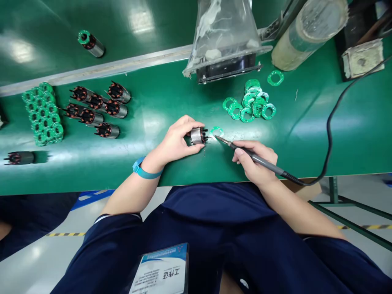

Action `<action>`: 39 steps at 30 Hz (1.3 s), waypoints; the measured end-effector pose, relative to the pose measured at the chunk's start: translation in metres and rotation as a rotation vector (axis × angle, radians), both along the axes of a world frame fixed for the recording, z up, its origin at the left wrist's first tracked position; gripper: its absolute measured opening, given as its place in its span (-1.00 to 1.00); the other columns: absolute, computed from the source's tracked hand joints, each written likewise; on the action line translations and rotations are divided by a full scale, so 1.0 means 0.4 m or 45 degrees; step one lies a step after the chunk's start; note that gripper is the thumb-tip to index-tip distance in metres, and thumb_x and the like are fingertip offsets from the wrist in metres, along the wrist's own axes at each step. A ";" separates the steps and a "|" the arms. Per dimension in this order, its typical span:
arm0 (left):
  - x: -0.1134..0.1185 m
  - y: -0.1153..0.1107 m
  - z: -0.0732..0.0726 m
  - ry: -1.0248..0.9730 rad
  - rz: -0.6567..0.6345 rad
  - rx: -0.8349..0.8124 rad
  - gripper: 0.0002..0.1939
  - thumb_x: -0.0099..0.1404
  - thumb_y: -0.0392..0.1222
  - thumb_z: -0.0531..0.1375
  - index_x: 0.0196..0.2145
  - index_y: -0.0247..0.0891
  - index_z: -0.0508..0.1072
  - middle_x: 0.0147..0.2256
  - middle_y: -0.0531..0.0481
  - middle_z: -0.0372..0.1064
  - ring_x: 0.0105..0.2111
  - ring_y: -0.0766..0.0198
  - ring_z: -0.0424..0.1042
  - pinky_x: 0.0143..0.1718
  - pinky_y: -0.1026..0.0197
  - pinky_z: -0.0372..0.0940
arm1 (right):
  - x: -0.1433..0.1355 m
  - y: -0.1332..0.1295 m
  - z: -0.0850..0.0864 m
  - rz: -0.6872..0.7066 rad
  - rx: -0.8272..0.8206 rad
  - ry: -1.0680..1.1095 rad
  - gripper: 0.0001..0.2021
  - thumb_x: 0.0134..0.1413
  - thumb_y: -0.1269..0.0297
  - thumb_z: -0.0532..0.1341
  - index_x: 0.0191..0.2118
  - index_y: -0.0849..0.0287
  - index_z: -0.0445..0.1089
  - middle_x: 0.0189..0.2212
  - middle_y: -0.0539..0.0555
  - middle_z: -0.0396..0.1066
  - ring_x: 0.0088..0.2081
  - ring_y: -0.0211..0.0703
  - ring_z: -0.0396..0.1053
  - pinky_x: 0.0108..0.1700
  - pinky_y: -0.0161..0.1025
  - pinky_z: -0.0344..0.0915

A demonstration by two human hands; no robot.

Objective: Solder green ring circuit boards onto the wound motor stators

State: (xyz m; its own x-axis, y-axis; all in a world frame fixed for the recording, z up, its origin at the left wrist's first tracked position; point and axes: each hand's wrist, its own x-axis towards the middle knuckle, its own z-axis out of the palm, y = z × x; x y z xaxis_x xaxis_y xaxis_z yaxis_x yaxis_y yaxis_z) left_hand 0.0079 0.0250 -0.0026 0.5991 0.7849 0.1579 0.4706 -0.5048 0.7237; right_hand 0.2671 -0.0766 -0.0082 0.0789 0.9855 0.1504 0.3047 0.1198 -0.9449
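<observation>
One metal cylinder (pixel 197 136) sits clasped within the curled left hand (pixel 175 140).

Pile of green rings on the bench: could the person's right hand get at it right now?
Probably yes: the pile of green rings lies just beyond the right hand, with nothing visible standing between. Its grip is taken by the soldering iron, though, which could make picking awkward.

Assembly workshop, green bench (pixel 171 98), soldering iron (pixel 267 163)

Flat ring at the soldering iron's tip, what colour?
The flat ring is green, clearest in the head view.
</observation>
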 end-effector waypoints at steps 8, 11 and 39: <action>-0.003 0.002 0.004 0.015 -0.026 -0.047 -0.50 0.19 -0.17 0.38 0.09 -0.18 0.46 -0.07 -0.11 0.43 -0.06 0.11 0.41 0.00 -0.01 0.37 | 0.001 0.006 0.002 0.033 -0.034 -0.011 -0.83 0.26 0.23 0.30 -0.08 0.10 0.56 -0.52 -0.07 0.56 -0.53 -0.26 0.51 -0.41 -0.27 0.49; -0.002 0.002 0.002 -0.013 -0.035 -0.030 -0.51 0.19 -0.18 0.38 0.08 -0.19 0.47 -0.08 -0.11 0.44 -0.07 0.12 0.42 -0.02 0.01 0.37 | 0.000 0.005 0.003 0.029 -0.032 -0.004 -0.83 0.26 0.25 0.30 -0.08 0.11 0.57 -0.52 -0.07 0.56 -0.54 -0.27 0.51 -0.40 -0.27 0.48; 0.007 -0.005 0.002 -0.041 -0.039 0.023 -0.53 0.20 -0.21 0.39 0.07 -0.19 0.47 -0.12 -0.11 0.44 -0.11 0.13 0.43 -0.09 0.04 0.37 | 0.000 0.000 0.011 -0.005 -0.016 -0.020 -0.85 0.21 0.30 0.32 -0.11 0.12 0.59 -0.50 -0.04 0.58 -0.53 -0.26 0.52 -0.37 -0.28 0.50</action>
State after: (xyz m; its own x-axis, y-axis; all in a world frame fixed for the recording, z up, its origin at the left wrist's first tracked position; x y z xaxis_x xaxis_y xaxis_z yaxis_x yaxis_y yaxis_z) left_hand 0.0108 0.0230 -0.0018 0.6174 0.7629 0.1918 0.4309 -0.5320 0.7289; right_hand 0.2673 -0.0768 -0.0037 0.0804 0.9870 0.1393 0.3201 0.1067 -0.9413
